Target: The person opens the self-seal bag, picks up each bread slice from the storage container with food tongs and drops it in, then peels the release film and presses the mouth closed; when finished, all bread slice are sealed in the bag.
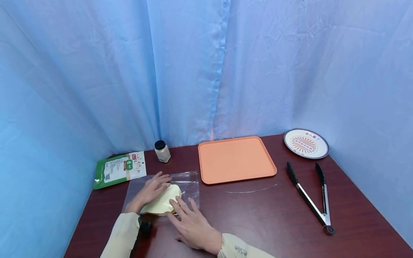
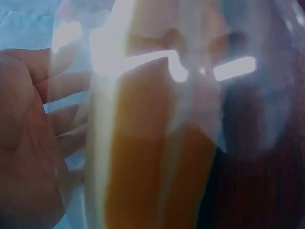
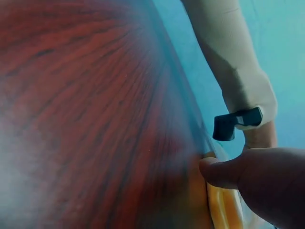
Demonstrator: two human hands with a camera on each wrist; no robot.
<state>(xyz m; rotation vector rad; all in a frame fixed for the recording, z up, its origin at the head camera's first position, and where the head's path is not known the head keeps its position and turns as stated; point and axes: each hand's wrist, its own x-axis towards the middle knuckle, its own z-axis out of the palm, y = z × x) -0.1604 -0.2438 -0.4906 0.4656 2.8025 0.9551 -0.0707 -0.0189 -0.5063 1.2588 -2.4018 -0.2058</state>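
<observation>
A pale stack of bread slices [image 1: 161,201] with brown crust lies in a clear plastic bag [image 1: 188,179] on the table. My left hand [image 1: 152,190] rests along its far left side, fingers spread and fairly straight. At the near right side, the extended fingers of my right hand [image 1: 195,226] touch the top of the stack. Through glossy plastic, the left wrist view shows the crusts [image 2: 140,171] close up, with the left hand [image 2: 26,124] beside them. In the right wrist view, the right thumb [image 3: 221,172] lies against the crust edge [image 3: 224,205].
Behind the bag are a green-and-white packet [image 1: 120,168] and a black-capped jar [image 1: 162,152]. An orange tray [image 1: 237,159] stands at centre back. Farther right lie a patterned plate [image 1: 305,144] and spread tongs [image 1: 311,200]. A thin clear strip [image 1: 251,191] lies before the tray.
</observation>
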